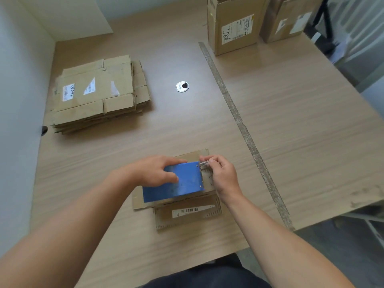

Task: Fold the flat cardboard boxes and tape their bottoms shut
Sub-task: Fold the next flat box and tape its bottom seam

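A small folded cardboard box (188,214) stands bottom-up on the table in front of me, a barcode label on its near side. On top of it lies a blue tape dispenser (182,183). My left hand (158,171) grips the dispenser from the left, thumb on its top face. My right hand (220,173) pinches the clear tape end (204,164) at the dispenser's right edge. A stack of flat cardboard boxes (99,94) lies at the far left of the table.
Two upright assembled boxes stand at the far right: one open-topped with a white label (234,26), another (288,19) beside it. A round metal cable grommet (182,86) sits mid-table. A rough seam strip (243,129) crosses the table (291,125) diagonally. White walls border the left.
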Motion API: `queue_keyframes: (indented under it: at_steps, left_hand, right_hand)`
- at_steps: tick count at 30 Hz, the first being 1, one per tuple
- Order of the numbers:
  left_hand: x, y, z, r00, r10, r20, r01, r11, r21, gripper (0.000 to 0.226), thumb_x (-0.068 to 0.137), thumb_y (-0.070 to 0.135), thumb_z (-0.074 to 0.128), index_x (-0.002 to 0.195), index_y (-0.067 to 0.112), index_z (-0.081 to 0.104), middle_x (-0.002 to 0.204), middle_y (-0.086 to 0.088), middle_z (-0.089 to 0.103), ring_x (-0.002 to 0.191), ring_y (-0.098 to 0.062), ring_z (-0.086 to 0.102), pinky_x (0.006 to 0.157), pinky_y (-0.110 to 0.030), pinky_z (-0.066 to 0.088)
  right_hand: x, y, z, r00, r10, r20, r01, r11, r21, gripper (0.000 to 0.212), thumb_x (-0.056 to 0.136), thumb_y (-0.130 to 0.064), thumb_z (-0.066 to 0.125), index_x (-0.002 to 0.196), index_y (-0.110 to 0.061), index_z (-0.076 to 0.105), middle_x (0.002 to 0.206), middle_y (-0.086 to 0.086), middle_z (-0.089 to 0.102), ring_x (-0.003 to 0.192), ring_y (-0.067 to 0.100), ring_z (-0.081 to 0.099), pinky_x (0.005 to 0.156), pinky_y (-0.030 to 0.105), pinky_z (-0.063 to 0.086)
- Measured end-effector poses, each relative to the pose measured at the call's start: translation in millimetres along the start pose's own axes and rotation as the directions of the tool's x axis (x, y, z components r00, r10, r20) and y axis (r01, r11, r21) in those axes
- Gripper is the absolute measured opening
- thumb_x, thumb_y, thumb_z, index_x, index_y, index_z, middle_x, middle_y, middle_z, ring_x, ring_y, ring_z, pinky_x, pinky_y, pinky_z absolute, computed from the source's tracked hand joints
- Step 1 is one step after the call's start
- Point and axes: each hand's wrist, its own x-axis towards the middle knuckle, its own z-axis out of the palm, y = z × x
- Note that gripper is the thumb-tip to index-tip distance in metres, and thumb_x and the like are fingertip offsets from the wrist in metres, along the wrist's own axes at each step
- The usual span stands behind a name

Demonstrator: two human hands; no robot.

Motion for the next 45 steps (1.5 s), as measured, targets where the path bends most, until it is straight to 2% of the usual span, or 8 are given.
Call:
queue_keyframes:
  at_steps: [6, 15, 24, 28, 32, 37, 41, 45]
  left_hand:
    - [20, 19, -13, 0.995, -0.040, 0.086, 0.036, 0.998, 0.057, 0.053, 0.091, 0.035, 0.060, 0.139, 0.053, 0.045, 0.130, 0.009, 0.059, 0.112, -0.020, 0.055, 0.101, -0.041, 0.045]
    - [15, 22, -16, 0.990, -0.059, 0.126, 0.052, 0.997, 0.062, 0.050, 0.095, 0.035, 0.058, 0.139, 0.053, 0.043, 0.131, 0.011, 0.058, 0.115, -0.018, 0.055, 0.104, -0.045, 0.042]
    - [12, 26, -16, 0.992, -0.067, 0.111, 0.058, 0.995, 0.083, 0.052, 0.095, 0.034, 0.058, 0.142, 0.052, 0.042, 0.130, 0.011, 0.058, 0.113, -0.018, 0.054, 0.103, -0.041, 0.042]
    - [12, 27, -15, 0.990, -0.076, 0.116, 0.067, 0.994, 0.084, 0.052, 0.096, 0.035, 0.057, 0.142, 0.052, 0.040, 0.132, 0.010, 0.056, 0.114, -0.019, 0.053, 0.103, -0.045, 0.042]
    - [11, 28, -16, 0.991, -0.071, 0.114, 0.062, 0.994, 0.088, 0.052, 0.095, 0.034, 0.057, 0.141, 0.053, 0.040, 0.133, 0.011, 0.056, 0.114, -0.018, 0.053, 0.103, -0.044, 0.042]
    - [10, 26, -13, 0.992, -0.070, 0.105, 0.062, 0.995, 0.075, 0.053, 0.095, 0.036, 0.057, 0.141, 0.054, 0.039, 0.132, 0.011, 0.055, 0.113, -0.018, 0.053, 0.101, -0.043, 0.043]
    - [8, 26, -13, 0.992, -0.062, 0.106, 0.054, 0.996, 0.077, 0.055, 0.092, 0.041, 0.057, 0.141, 0.056, 0.037, 0.131, 0.012, 0.055, 0.111, -0.018, 0.053, 0.098, -0.041, 0.044]
    - [9, 23, -11, 0.994, -0.060, 0.094, 0.052, 0.995, 0.081, 0.058, 0.089, 0.045, 0.057, 0.143, 0.055, 0.037, 0.132, 0.013, 0.055, 0.113, -0.017, 0.052, 0.100, -0.040, 0.042]
  right_hand:
    - [0, 2, 5, 0.969, 0.145, -0.203, -0.094, 0.966, 0.239, 0.024, 0.079, -0.009, 0.051, 0.057, -0.016, 0.061, 0.075, 0.009, 0.073, 0.086, 0.023, 0.074, 0.079, 0.045, 0.052]
    - [3, 12, -17, 0.946, 0.096, -0.308, -0.172, 0.958, -0.230, 0.027, 0.087, -0.015, 0.063, 0.060, -0.012, 0.064, 0.102, 0.003, 0.050, 0.066, 0.000, 0.057, 0.062, 0.012, 0.042]
    - [15, 6, -23, 0.944, 0.311, -0.111, -0.326, 0.929, -0.173, 0.028, 0.096, -0.019, 0.060, 0.069, -0.012, 0.063, 0.072, 0.009, 0.065, 0.069, 0.020, 0.059, 0.076, 0.044, 0.053]
    - [13, 0, -24, 0.973, 0.222, -0.060, -0.223, 0.851, -0.476, 0.024, 0.097, -0.028, 0.058, 0.078, -0.015, 0.063, 0.089, 0.010, 0.067, 0.081, 0.020, 0.057, 0.069, 0.028, 0.041]
    - [3, 0, -26, 0.993, 0.112, -0.022, -0.108, 0.860, -0.499, 0.018, 0.100, -0.027, 0.055, 0.105, -0.014, 0.066, 0.122, 0.009, 0.055, 0.095, 0.014, 0.056, 0.084, 0.022, 0.039]
    - [1, -13, -44, 0.987, -0.015, 0.160, 0.092, 0.871, -0.482, 0.078, 0.094, -0.015, 0.063, 0.157, -0.034, 0.021, 0.146, -0.007, 0.025, 0.122, 0.010, 0.048, 0.102, 0.019, 0.037]
    - [16, -25, -63, 0.845, -0.033, 0.534, 0.401, 0.699, -0.592, 0.095, 0.081, -0.015, 0.068, 0.158, -0.034, 0.014, 0.162, -0.016, 0.008, 0.151, 0.012, 0.011, 0.119, 0.027, 0.022]
    - [40, -28, -69, 0.674, 0.137, 0.726, 0.598, 0.474, -0.646, 0.132, 0.065, -0.055, 0.085, 0.157, -0.034, -0.009, 0.158, -0.027, -0.018, 0.146, 0.005, -0.027, 0.119, 0.032, -0.002]
